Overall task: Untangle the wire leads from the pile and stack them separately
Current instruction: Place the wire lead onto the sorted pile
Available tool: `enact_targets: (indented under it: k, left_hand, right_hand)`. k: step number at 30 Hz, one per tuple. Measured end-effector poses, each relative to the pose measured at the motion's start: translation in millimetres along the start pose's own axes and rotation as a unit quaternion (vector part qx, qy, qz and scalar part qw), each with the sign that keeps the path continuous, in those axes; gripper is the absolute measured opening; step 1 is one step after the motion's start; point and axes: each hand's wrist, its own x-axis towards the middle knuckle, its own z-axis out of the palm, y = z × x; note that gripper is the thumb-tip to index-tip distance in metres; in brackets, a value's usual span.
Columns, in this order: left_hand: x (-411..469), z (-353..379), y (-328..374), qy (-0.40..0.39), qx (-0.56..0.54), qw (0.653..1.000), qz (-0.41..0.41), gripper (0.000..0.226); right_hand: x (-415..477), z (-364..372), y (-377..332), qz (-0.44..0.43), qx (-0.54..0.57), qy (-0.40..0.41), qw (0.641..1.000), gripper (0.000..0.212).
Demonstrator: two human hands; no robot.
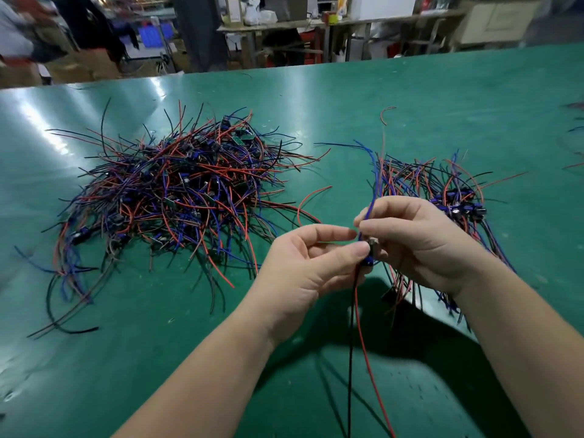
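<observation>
Blue-and-red lead [374,197], centre frame: my left hand [309,267] and right hand [420,245] both pinch it. I pull gently, straighten it, then lay it on the right stack [442,191].

This is an electronics assembly workshop. A wide green-matted bench [410,90] carries heaped red, black and blue wire leads [177,191] with small circuit boards [242,139] among them. Beyond the bench stand metal-framed worktables [347,20], blue bins [155,34] and cardboard cartons [91,66].

Your tangled pile [177,191] of red, black and blue wire leads sprawls at ten o'clock. Your sorted stack [420,181] lies roughly aligned at two o'clock. The lead [367,260] you hold stands upright at centre, blue tail up, red and black tails down.
</observation>
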Motion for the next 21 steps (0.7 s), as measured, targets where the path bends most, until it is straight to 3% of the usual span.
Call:
enact_targets:
  k: [4,8,12,15,17,19,21]
  left_hand:
    - [3,-6,0,0.022,0.069,0.996,-0.056,0.020]
    - [-2,-9,-3,-0.070,0.184,0.973,-0.119,0.017]
    - [-4,-10,-4,-0.127,0.248,0.951,-0.131,0.022]
    - [-3,-13,-4,-0.124,0.310,0.935,-0.122,0.025]
    - [-4,-11,-4,-0.104,0.297,0.944,-0.101,0.019]
    - [-1,-10,-3,-0.055,0.233,0.968,-0.071,0.014]
    - [3,-11,-2,0.001,0.145,0.988,-0.043,0.012]
  right_hand:
    - [5,-6,-2,-0.001,-0.043,0.131,0.990,0.004]
    - [5,-19,-10,-0.010,-0.009,0.249,0.969,0.012]
    - [7,-25,-9,-0.047,0.002,0.306,0.951,0.011]
    - [7,-29,-11,-0.100,0.052,0.360,0.926,0.015]
    - [7,-33,-15,-0.116,0.060,0.395,0.909,0.017]
    - [7,-33,-17,-0.093,0.041,0.386,0.917,0.019]
    - [4,-24,-15,-0.059,-0.014,0.284,0.957,0.016]
